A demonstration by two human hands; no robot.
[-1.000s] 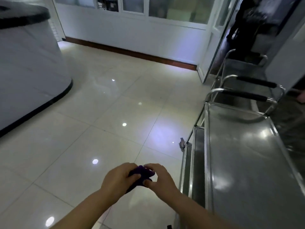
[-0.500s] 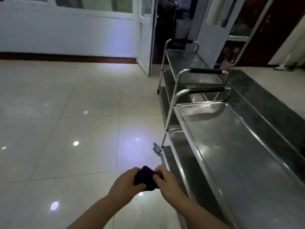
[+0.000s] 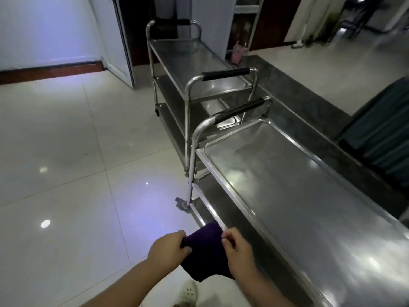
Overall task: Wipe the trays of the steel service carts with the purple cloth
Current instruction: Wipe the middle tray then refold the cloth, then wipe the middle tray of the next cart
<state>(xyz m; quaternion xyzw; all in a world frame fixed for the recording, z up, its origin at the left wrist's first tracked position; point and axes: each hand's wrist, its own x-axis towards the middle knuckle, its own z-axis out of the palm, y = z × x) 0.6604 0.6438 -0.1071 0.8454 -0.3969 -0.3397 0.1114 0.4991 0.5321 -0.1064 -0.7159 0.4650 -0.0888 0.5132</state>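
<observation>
- Head view: the left hand point(image 3: 167, 249) and right hand point(image 3: 238, 251) each pinch a side of the purple cloth point(image 3: 204, 251), fingers curled round its edges — it hangs spread between them, low in the near centre.
- The cloth is just left of the near cart point(image 3: 309, 196), in front of its lower trays' edge; whether it touches is unclear.
- A far cart point(image 3: 190, 56) stands beyond, handles nearly meeting.
- A white shoe point(image 3: 188, 292) shows below the cloth on the tiled floor point(image 3: 66, 173).

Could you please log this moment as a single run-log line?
stage: cloth prep | left hand and right hand: both grip purple cloth | nearest cart top tray: untouched | second cart: beyond it
</observation>
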